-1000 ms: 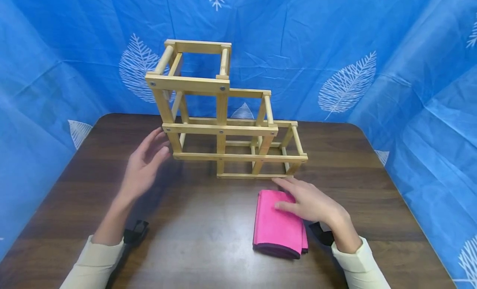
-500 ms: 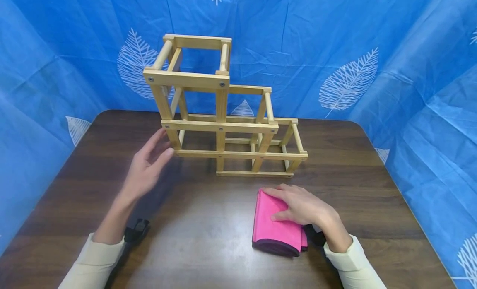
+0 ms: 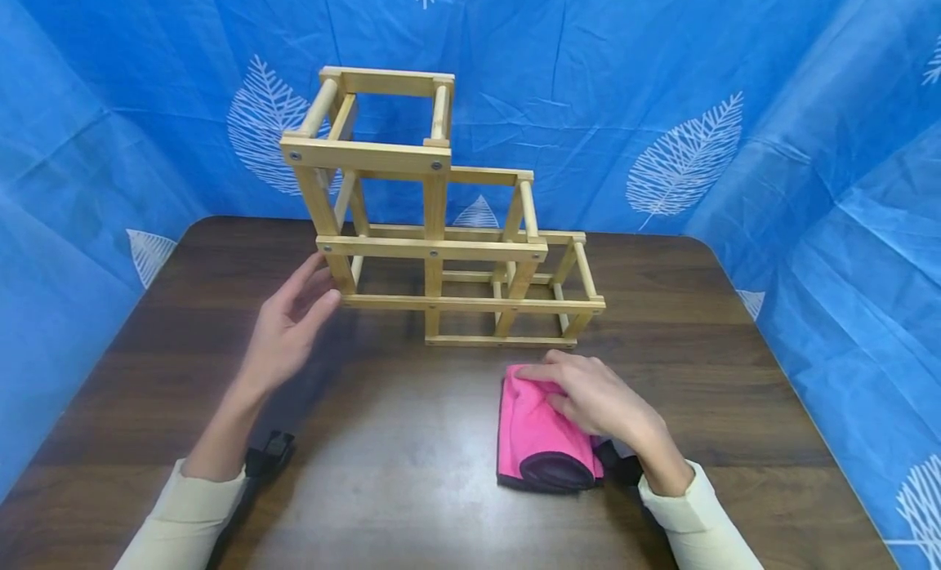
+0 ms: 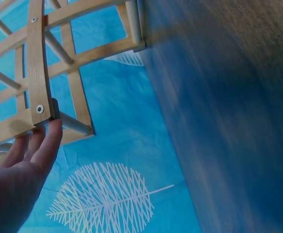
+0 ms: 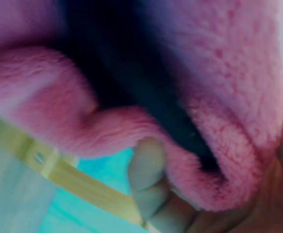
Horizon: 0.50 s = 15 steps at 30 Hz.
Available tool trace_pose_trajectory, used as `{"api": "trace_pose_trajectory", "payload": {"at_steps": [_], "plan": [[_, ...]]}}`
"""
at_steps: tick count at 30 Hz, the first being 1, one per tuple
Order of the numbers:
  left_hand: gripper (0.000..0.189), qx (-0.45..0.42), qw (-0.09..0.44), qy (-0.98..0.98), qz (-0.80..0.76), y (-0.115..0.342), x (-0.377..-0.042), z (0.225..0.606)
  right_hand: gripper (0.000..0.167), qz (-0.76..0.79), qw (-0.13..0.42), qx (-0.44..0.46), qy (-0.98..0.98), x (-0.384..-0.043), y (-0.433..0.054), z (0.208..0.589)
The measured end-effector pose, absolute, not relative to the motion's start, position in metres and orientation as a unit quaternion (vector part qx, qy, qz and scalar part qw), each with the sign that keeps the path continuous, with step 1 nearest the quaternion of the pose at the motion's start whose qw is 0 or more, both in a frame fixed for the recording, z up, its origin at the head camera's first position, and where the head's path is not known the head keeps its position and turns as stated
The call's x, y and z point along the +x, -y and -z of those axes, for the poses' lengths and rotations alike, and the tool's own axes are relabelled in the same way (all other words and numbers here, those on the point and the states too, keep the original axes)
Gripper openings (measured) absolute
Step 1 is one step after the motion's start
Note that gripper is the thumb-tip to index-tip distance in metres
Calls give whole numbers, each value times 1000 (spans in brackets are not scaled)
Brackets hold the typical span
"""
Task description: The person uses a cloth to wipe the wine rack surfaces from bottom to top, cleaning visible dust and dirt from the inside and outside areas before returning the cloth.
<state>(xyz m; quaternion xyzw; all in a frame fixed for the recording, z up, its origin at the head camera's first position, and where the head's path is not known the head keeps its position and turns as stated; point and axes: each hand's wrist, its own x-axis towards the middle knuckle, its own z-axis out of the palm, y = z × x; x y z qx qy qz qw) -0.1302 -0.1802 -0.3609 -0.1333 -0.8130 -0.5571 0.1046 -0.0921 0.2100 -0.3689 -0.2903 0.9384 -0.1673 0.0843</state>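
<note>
While my right hand (image 3: 599, 398) pinches the pink cloth (image 3: 525, 435), bunching its upper layer between thumb and fingers, my left hand (image 3: 283, 333) sits at the left end of the wooden rack (image 3: 434, 219). That left hand is loose — its fingers reach forward with only a gentle bend, the thumb spread away from them, and their tips rest against the end of a slat (image 4: 39, 63), just below a metal screw (image 4: 40, 109).

The cloth lies on the right half of the table (image 3: 382, 488), in front of the rack and nearer the right edge than the left. It is folded, with dark edging down its left side and along its near end, where the fabric bulges up round a dark hollow. Close up at my right wrist the view is blurred: a fluffy pink fold caught between a fingertip and the rest of my hand, with a strip of the rack beyond it.

The rack stands toward the far edge, roughly midway between the far corners. Built of pale bars, it steps down from a tall left column to a low right end, and its left end juts out past the lowest rail.

My left sleeve (image 3: 184, 517) and right sleeve (image 3: 698, 513) have pale, turned-back cuffs. Behind the far edge and along both sides hangs a blue sheet (image 3: 559, 64) printed with white leaves (image 3: 687, 162).
</note>
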Motion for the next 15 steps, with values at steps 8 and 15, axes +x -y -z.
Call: {"api": "trace_pose_trajectory", "payload": {"at_steps": [8, 15], "plan": [[57, -137, 103, 812, 558, 180, -131, 360, 56, 241, -151, -255, -924, -81, -218, 334], [57, -134, 99, 810, 563, 181, -131, 363, 52, 273, -316, -132, -899, -78, -235, 315]]}}
